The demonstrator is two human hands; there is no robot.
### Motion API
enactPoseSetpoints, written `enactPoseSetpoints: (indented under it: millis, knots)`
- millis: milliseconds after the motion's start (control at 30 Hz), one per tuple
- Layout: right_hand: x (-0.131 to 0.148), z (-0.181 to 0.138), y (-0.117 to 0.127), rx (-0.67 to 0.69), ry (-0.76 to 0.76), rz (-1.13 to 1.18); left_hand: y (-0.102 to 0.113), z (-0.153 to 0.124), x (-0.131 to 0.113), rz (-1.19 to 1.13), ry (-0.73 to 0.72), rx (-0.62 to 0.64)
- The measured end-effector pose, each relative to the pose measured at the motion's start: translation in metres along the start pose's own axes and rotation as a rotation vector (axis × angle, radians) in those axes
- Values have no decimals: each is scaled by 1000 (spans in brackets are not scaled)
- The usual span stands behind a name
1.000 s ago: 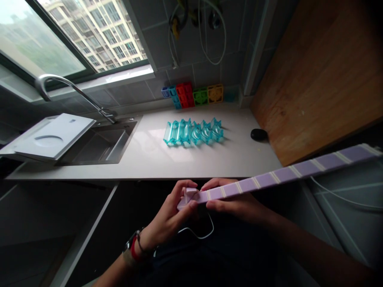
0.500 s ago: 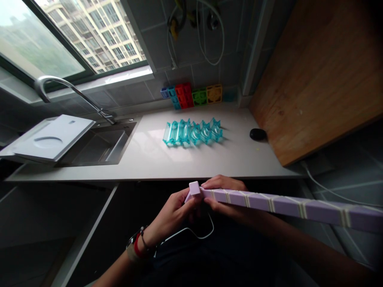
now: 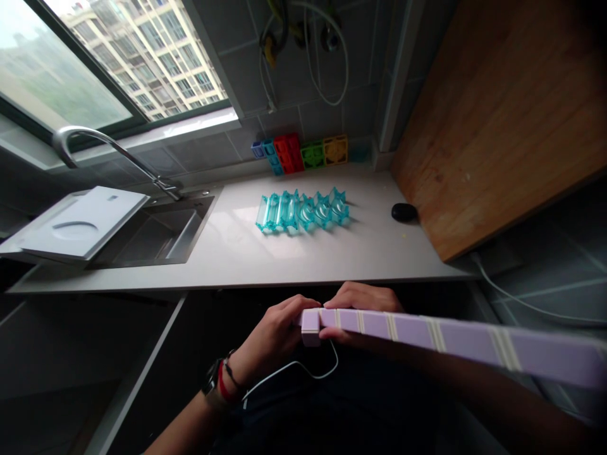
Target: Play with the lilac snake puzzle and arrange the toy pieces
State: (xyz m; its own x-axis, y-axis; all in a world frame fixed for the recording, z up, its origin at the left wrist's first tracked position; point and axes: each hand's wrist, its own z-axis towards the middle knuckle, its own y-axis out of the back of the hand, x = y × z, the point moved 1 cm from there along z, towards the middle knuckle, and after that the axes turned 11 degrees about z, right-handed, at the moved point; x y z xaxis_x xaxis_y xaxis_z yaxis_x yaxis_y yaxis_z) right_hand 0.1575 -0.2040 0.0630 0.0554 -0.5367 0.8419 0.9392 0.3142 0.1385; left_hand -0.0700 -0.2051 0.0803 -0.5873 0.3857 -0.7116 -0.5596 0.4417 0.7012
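A long, straight lilac snake puzzle (image 3: 412, 328) with cream bands between its segments runs off to the right, in front of the counter edge. Its end segment (image 3: 310, 327) is turned down, out of line with the rest. My left hand (image 3: 277, 325) is closed on that end, its fingers partly hidden. My right hand (image 3: 363, 297) grips the straight length just beside it, fingers on the far side and thumb on the near side. On the counter beyond my hands lies a row of translucent teal spiky plastic pieces (image 3: 303, 212).
Along the wall stand blue, red (image 3: 288, 153), green (image 3: 313, 153) and yellow (image 3: 336, 150) plastic blocks. A black mouse-like object (image 3: 404, 212) sits by a wooden board (image 3: 497, 126). At left are the sink (image 3: 142, 243), faucet (image 3: 114, 139) and white panel (image 3: 85, 221). A white cable (image 3: 303, 363) hangs below my hands.
The puzzle's end segment has turned from sticking up to pointing down. My left hand has rolled over with it, and the long part has tilted slightly lower at the right.
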Motion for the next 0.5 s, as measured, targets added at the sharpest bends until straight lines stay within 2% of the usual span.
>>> enactPoseSetpoints:
  millis: [100,300,500]
  knots:
    - [1,2,0,14,-31,9,3,-2,4,78,-69,-43]
    - [-1,2,-1,55,-72,140,6,-7,17,194,-94,-160]
    - [-2,-2,-6,12,-73,141,1,-9,16,155,-15,-210]
